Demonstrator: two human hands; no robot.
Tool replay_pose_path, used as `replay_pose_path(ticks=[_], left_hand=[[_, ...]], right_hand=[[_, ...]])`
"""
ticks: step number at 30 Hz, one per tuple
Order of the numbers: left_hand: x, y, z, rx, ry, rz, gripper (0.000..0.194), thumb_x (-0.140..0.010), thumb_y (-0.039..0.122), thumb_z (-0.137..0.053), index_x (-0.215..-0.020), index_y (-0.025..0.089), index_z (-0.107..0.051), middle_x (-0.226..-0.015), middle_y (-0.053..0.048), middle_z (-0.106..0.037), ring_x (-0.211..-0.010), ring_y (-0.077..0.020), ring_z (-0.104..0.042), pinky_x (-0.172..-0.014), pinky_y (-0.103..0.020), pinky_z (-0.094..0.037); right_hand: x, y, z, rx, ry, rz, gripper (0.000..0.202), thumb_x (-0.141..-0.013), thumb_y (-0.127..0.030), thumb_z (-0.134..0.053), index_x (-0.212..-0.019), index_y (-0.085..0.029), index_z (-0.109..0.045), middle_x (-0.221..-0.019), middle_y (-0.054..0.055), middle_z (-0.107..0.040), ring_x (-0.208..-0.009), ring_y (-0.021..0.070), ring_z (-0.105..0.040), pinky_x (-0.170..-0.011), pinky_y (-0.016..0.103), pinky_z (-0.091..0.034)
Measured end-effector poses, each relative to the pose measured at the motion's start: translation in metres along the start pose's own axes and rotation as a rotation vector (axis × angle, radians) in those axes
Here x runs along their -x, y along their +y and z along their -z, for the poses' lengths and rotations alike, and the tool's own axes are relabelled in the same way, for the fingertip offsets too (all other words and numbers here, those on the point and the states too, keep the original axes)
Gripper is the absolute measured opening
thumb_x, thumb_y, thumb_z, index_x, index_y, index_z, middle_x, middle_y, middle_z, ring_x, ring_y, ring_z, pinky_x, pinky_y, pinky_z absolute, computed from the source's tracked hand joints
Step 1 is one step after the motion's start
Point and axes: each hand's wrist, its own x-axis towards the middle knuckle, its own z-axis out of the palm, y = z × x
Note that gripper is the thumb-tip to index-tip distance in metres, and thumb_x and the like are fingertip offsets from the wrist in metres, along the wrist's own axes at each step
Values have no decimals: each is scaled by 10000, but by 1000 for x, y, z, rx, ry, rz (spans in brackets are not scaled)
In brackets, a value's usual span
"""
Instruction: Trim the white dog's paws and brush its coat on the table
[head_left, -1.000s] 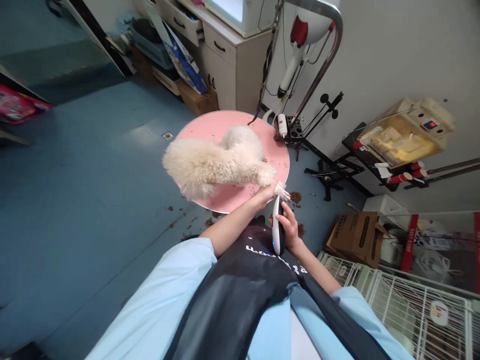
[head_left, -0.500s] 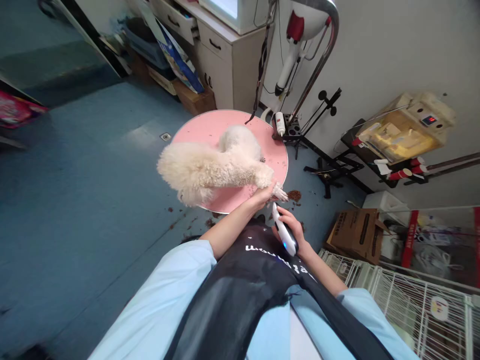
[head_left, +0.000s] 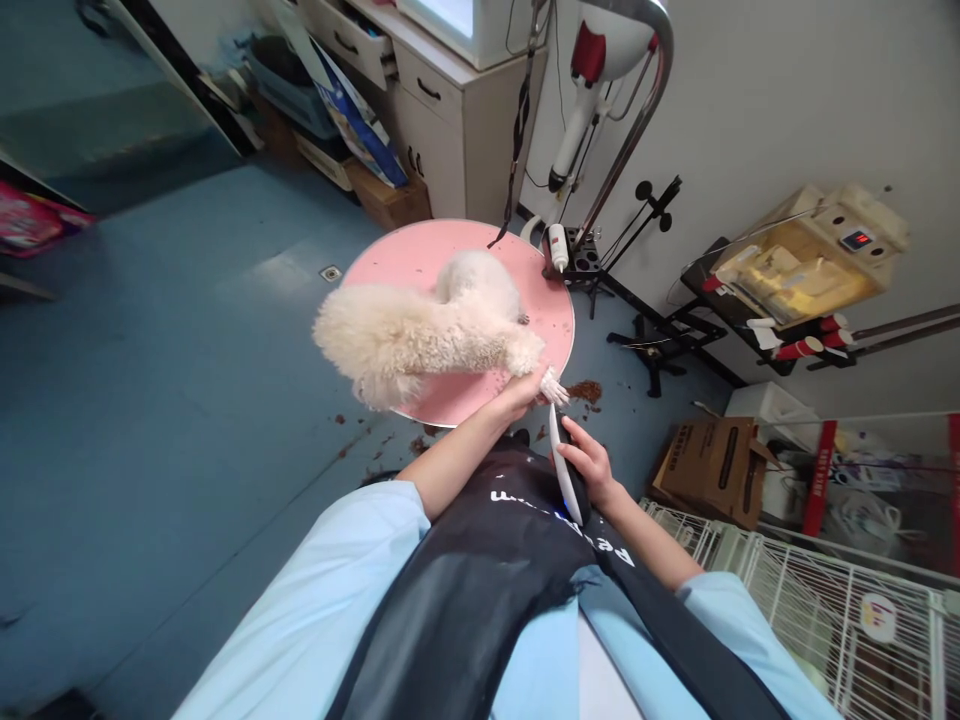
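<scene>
A fluffy cream-white dog is on a round pink table, its head end or tail end hard to tell. My left hand is closed around one of its legs, just above the paw, which sticks out past the table's near right edge. In my right hand is a white and black clipper, held upright with its tip touching or very near the paw's toes. Small tufts of hair lie on the pink surface.
Past the table's right rim stand a metal arm and a white bottle. Brown hair clumps lie on the blue floor. A cardboard box and a white wire cage are at the right.
The clipper has turned in my right hand, showing more of its side, and its tip has come up to the toes. The paw has shifted slightly left.
</scene>
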Motion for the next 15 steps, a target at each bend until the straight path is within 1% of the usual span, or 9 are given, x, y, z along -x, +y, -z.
replay_pose_path(ticks=[4,6,8,11,13,15], left_hand=[[2,0,1,10,-27,-10,485,-1028,416,-443,-685,124,-624,-561,-59,-679,-539,-127,-631,-570,-224,-428],[1,-1,4,9,-39,-16,474,-1020,407,-457,-671,127,-613,-548,-58,-670,-511,-120,-612,-554,-226,-419],[0,-2,5,1,-60,-5,483,-1020,394,-451,-645,129,-602,-542,-62,-666,-485,-116,-594,-548,-233,-417],[0,-2,5,-12,-60,5,499,-1025,371,-431,-609,140,-581,-520,-56,-649,-461,-113,-576,-549,-236,-418],[0,-1,4,-23,-52,5,495,-1030,359,-417,-611,146,-574,-510,-50,-639,-461,-114,-577,-549,-232,-416],[0,-1,3,-24,-41,6,458,-1025,348,-432,-638,150,-575,-509,-41,-632,-469,-115,-583,-549,-229,-415]], right_hand=[[-2,0,-3,9,-23,34,267,-873,-399,-703,-1114,-291,-744,-1322,51,-710,-1123,276,-718,-933,426,-630],[0,1,-1,38,-13,84,251,-845,-374,-739,-1079,-283,-751,-1340,59,-701,-1080,269,-732,-905,417,-635],[3,3,4,69,27,131,259,-800,-336,-788,-1050,-278,-755,-1358,66,-690,-1033,266,-743,-881,416,-638],[7,5,11,104,65,224,301,-793,-272,-792,-1090,-287,-744,-1393,63,-667,-1018,250,-745,-860,402,-643],[7,6,12,124,59,285,320,-821,-254,-766,-1136,-295,-729,-1422,61,-646,-1052,243,-739,-859,386,-645],[6,6,10,152,59,314,336,-825,-256,-766,-1155,-295,-719,-1436,66,-635,-1099,250,-728,-870,384,-645]])
